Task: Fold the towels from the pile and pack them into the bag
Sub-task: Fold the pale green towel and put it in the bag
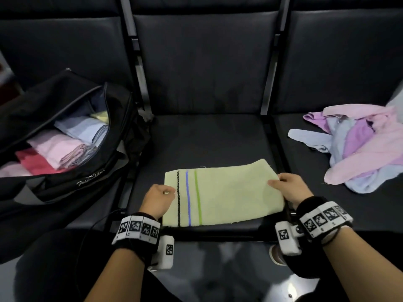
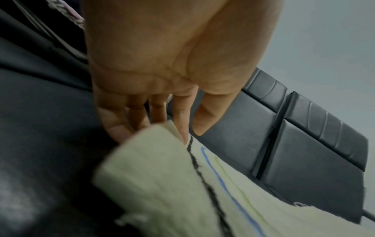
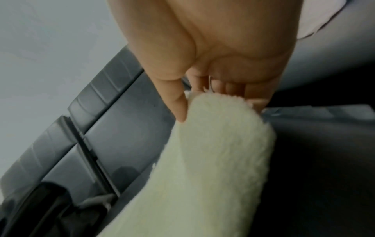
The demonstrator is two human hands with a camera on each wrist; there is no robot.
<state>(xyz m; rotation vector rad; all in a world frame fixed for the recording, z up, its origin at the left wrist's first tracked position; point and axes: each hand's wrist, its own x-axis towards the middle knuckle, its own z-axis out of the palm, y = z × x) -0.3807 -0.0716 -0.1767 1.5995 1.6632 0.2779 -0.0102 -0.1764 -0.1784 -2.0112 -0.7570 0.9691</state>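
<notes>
A pale yellow-green towel lies folded on the middle seat, with black, blue and green stripes near its left end. My left hand grips its left edge beside the black stripe; in the left wrist view the fingers sit under the raised towel edge. At the towel's right edge, my right hand pinches the fold. There the thumb lies on one side of the towel and the fingers on the other. An open black bag on the left seat holds several folded towels. The loose towel pile lies on the right seat.
Dark padded seats with backrests run in a row, split by metal frame bars. The towel's right end reaches the bar beside the right seat. A thin black cable runs by my left wrist. The glossy floor lies below the seat's front edge.
</notes>
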